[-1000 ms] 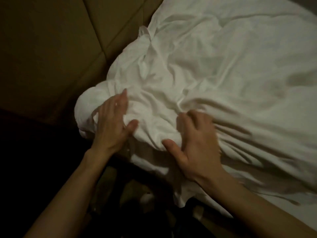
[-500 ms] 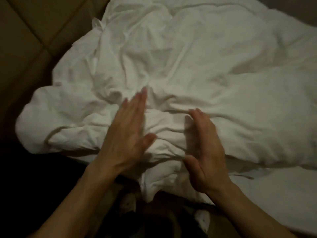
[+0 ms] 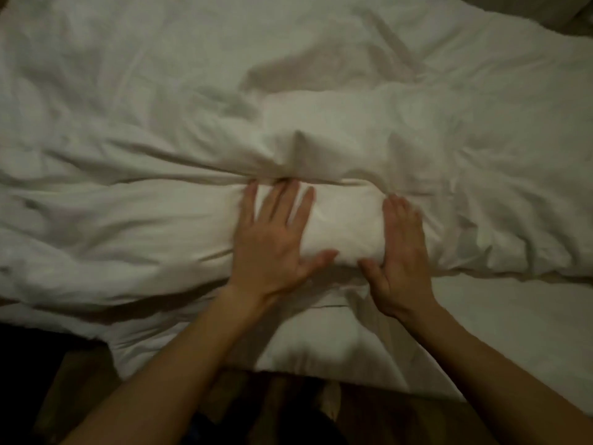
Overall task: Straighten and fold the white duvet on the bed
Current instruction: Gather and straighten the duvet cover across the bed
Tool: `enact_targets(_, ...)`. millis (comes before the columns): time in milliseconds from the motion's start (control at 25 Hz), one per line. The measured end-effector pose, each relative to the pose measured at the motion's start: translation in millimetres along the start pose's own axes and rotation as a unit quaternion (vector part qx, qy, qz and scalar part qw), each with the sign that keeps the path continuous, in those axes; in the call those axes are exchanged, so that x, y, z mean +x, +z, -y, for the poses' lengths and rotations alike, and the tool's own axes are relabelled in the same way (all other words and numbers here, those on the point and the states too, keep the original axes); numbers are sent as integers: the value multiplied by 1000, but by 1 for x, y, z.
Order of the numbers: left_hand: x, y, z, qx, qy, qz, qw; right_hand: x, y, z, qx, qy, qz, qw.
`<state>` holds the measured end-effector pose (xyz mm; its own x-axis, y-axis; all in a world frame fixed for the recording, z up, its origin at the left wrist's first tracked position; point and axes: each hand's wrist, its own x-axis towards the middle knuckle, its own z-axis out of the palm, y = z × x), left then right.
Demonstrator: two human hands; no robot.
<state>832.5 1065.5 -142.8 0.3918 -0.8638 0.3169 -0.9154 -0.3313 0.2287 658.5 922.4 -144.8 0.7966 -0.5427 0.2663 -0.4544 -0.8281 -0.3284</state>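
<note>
The white duvet [image 3: 321, 130] lay spread in a rumpled mass across the bed [image 3: 513, 319], covering most of it and reaching the near edge, where part of it drooped toward the dark floor [image 3: 48, 396]. The task appeared to be at an early stage: no clean fold could be seen, deep creases ran across the fabric from left to right, and a raised ridge bunched up just beyond the fingertips. The left hand [image 3: 272, 239] rested flat on a puffed roll of duvet near the edge, fingers straight and spread, thumb angled along the roll's near side; it pressed rather than gripped. The right hand [image 3: 401, 252] stood just beside the same roll on its right, palm turned inward, fingers straight and together, thumb reaching toward the left thumb; it too held nothing in a closed grasp. Between the two hands the fabric looked smoother and tighter than elsewhere. The duvet looked soft, thick and lightly padded, dull white in the dim light. Judging from this, the straightening of most of the surface and all of the folding remained to be done.
</note>
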Motion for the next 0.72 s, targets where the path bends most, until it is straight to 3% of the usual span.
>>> enact_targets(160,23,37,18,76,-27,-36,996,30,45,-21,31,-16,-37,999)
enact_targets(280,31,35,16,66,-40,-39,996,43,50,-26,76,22,-2,997)
enact_targets(440,16,-10,-4,-1,-45,-1,999,19,-5,-11,133,37,67,988)
enact_targets(600,-12,-69,-33,-60,-14,32,998,-19,-87,9,169,1,28,985)
enact_targets(720,-28,-62,-31,-22,-21,56,998,-36,-74,16,117,30,63,991)
